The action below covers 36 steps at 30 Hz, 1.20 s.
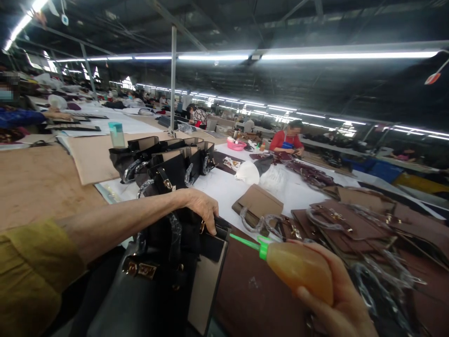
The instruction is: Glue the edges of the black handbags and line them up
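Note:
My left hand [203,206] grips the top edge of a black handbag [119,295], its thumb pressed down by the opening and its other fingers partly hidden. Gold-coloured hardware and plastic-wrapped handles show on this bag, and a beige lining lies along its open side. In my right hand [345,299] is a squeeze bottle [298,269] of amber liquid, tilted so that its thin green nozzle points left. The nozzle tip is close to the bag's edge, just right of my left hand; whether they touch I cannot tell.
Behind my left hand stand several black handbags [171,164]. Brown handbags [336,220] are piled at the right. A teal-lidded bottle [117,135] stands near a tan board [91,154]. A co-worker in red [287,140] sits across the table; a blue sleeve [21,117] shows far left.

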Available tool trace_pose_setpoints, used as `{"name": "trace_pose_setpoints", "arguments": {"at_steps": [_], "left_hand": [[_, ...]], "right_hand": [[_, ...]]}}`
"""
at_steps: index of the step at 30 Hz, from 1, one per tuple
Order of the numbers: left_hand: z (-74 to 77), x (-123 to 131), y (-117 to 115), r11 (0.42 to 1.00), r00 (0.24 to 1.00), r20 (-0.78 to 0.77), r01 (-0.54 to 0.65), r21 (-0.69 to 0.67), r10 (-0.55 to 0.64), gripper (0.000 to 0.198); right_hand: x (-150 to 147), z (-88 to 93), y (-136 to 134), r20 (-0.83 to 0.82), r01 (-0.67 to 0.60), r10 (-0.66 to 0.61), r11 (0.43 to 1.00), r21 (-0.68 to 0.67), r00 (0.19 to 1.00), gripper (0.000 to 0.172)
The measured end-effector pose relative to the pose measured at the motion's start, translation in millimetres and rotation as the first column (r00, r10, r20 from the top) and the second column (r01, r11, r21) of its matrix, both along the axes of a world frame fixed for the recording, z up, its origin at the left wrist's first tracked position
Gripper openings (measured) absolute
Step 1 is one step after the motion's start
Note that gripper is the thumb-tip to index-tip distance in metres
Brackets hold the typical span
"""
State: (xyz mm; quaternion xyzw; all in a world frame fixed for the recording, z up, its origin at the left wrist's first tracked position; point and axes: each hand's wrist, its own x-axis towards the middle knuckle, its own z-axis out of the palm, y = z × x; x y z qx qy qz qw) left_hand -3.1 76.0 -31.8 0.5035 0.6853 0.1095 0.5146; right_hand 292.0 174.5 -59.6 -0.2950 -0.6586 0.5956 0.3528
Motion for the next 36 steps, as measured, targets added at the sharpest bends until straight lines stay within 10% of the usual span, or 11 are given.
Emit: {"name": "trace_pose_setpoints", "arguments": {"at_steps": [26, 36], "left_hand": [[-9.6, -5.9, -7.2, 0.993, 0.998, -0.035, 0.053, -0.103, -0.057, 0.025], [-7.6, -5.3, -8.3, 0.995, 0.997, -0.034, 0.065, -0.078, -0.068, 0.026]], "right_hand": [[-0.2, -39.3, 3.7, 0.166, -0.168, 0.106, 0.888, 0.428, 0.980, 0.057], [-5.2, -31.5, -0.8, 0.139, -0.072, 0.032, 0.953, 0.295, 0.990, 0.057]]}}
